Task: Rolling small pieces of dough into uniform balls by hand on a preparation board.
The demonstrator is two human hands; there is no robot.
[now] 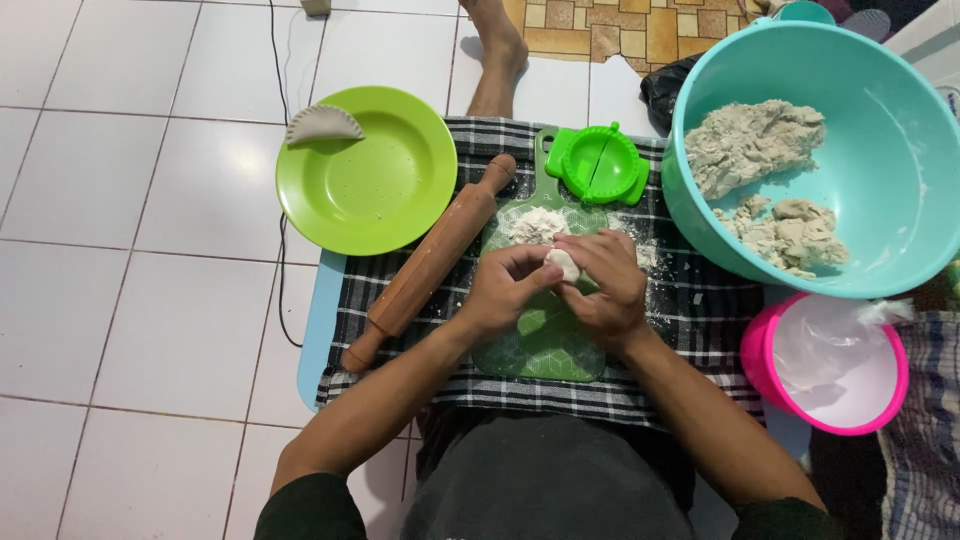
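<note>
Both hands meet in the middle, over a green cutting board (pixel 545 340). The left hand (pixel 500 290) and the right hand (pixel 605 290) hold a small ball of dough (pixel 563 264) between them. The fingers of both hands are curled in close around the ball and press on it from each side.

The board lies on a black and white checked cloth (pixel 690 310) on the tiled floor (pixel 150 250). A little pile of flour (pixel 532 222) sits on the far part of the board, just past the hands. A green dumpling press (pixel 598 165) lies folded at the far end of the board.

Left of the board, a wooden rolling pin (pixel 430 262) lies slanted on the cloth. Further left is a green plate (pixel 380 180) with one folded dumpling (pixel 324 124) on its far left rim.

On the right stands a big teal bowl (pixel 900 140) with lumps of dough (pixel 760 145) inside. Near it, closer to the person, is a pink bowl (pixel 760 350) with white plastic in it.
</note>
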